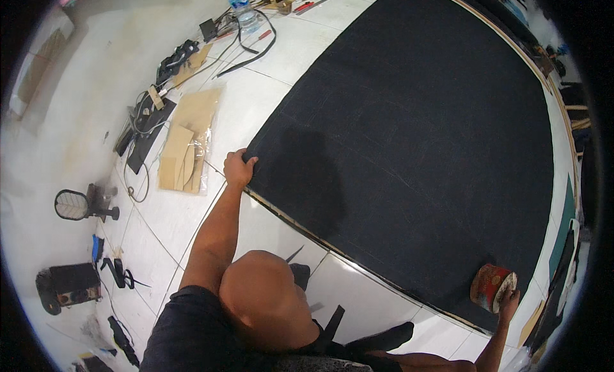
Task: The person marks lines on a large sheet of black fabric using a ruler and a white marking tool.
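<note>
A large black sheet (409,116) lies spread over the white tiled floor (268,71), on a thin board whose pale edge shows along its near side. My left hand (238,168) reaches forward and grips the sheet's near left corner, fingers curled over the edge. My right hand (510,303) is at the lower right and holds a red round tin (491,286) with a pale end. The tin lies on its side on the sheet close to the near right edge. A bare head (262,301) and dark shirt fill the bottom of the view.
Cardboard pieces in a clear plastic bag (185,142) lie left of the sheet. A small fan (73,204), a black box (67,285), cables and tools (173,58) and a water bottle (242,4) are scattered at the left and back. A green mat (564,221) borders the right.
</note>
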The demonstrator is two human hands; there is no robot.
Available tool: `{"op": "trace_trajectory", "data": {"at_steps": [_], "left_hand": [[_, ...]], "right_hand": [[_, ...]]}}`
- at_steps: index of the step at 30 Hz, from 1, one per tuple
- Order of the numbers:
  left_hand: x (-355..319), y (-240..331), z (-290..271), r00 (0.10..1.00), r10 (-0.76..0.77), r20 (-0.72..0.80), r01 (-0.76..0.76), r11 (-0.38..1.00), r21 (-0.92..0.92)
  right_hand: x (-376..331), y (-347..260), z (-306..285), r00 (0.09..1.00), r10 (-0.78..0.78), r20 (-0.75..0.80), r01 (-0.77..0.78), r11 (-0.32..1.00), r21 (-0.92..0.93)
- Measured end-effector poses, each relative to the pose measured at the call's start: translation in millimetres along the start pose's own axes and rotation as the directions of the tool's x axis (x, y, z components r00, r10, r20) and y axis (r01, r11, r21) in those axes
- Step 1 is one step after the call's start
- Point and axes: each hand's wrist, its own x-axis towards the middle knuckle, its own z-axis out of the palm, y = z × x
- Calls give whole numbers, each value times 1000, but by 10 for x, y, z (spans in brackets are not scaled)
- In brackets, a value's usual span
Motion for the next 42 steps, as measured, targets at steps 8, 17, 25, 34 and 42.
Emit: {"op": "trace_trajectory", "data": {"at_steps": [8,17,25,34,42], "left_hand": [[157,-453,209,985,-173,-16,150,891,-428],[82,-437,139,974,-224,35,202,787,-583],[120,-343,192,972,-236,20,205,796,-570],[150,-327,173,954,-255,156,296,736,-609],[241,-522,362,966,-232,118,248,683,-687]], "right_hand": [[274,190,40,997,34,67,-41,994,105],[119,-63,130,999,3,43,-6,997,71],[148,108,71,995,-2,-96,5,999,32],[103,45,-100,999,6,-49,3,980,197],[59,-175,-123,996,33,-84,-13,973,230]]}}
